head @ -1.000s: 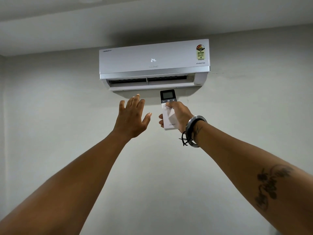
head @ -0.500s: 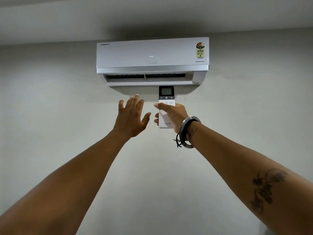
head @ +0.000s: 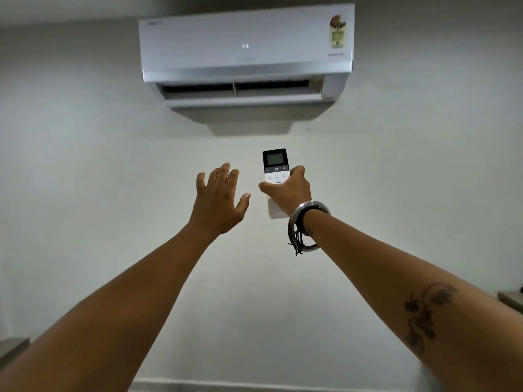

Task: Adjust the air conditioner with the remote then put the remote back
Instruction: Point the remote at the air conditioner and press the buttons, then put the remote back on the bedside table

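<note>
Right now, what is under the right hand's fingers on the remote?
The right hand wraps the remote at mid-body. Its screen, dark button strip and a few white buttons show above the grip; the lower buttons are covered, and only a white bottom corner shows.

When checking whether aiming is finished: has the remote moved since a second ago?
Yes. The remote, in the right hand, has dropped below the air conditioner.

Left hand (head: 218, 199) splayed, right hand (head: 288, 190) clenched

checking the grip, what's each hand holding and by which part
The right hand holds the remote by its lower body, thumb across the buttons. The left hand is open, empty.
</note>
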